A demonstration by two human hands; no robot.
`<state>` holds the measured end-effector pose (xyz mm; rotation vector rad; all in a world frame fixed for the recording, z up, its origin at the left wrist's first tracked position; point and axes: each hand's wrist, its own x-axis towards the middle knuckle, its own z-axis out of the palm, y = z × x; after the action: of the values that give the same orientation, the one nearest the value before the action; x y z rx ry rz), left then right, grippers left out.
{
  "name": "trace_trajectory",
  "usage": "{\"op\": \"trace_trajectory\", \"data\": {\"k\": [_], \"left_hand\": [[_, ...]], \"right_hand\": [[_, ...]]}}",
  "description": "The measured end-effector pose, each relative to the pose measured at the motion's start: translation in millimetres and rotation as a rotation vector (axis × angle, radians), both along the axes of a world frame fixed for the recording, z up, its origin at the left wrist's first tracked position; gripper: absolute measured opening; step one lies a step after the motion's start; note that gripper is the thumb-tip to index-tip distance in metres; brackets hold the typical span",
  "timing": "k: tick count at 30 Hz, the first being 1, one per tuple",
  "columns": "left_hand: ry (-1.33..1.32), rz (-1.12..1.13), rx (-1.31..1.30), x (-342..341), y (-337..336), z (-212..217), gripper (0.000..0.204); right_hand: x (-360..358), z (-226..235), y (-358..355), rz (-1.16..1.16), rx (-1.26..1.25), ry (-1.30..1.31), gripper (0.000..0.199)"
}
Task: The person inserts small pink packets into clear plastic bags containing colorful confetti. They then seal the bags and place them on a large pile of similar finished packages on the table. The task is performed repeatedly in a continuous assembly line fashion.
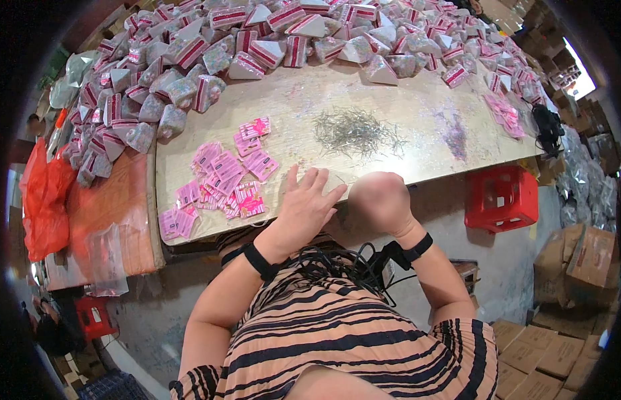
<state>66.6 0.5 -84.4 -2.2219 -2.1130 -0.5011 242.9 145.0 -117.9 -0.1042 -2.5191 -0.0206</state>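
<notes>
My left hand (pixel 307 203) lies flat at the front edge of the table (pixel 257 107), its fingers spread and nothing visible in it. To its right, my right hand (pixel 380 200) is raised at the same edge; a blur covers its fingers, so I cannot tell what they hold. Beyond both hands sits a loose heap of thin metal wire pieces (pixel 354 131). Just left of my left hand, small pink printed cards (pixel 224 173) are scattered in an overlapping pile. Dark bands circle both my wrists.
Wedge-shaped clear packs with red-and-white strips (pixel 297 50) are heaped along the far and left sides. More pink cards (pixel 504 115) lie at the right end. Below stand a red plastic stool (pixel 502 199) and cardboard boxes (pixel 577 267). An orange-red bag (pixel 47 200) hangs left.
</notes>
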Motion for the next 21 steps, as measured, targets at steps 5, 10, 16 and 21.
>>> {"op": "trace_trajectory", "data": {"k": [5,10,16,21], "left_hand": [[-0.025,-0.018,0.072,0,9,-6,0.039],[-0.034,-0.037,0.145,-1,6,-14,0.023],[-0.036,-0.100,0.269,4,11,-16,0.011],[-0.194,-0.028,0.345,7,13,-20,0.008]], "right_hand": [[-6,9,-2,-0.035,-0.107,0.060,0.018],[-11,5,-1,0.069,-0.074,0.018,0.014],[-7,6,-6,0.108,-0.167,0.008,0.010],[-17,21,-5,0.105,-0.247,0.026,0.013]]}}
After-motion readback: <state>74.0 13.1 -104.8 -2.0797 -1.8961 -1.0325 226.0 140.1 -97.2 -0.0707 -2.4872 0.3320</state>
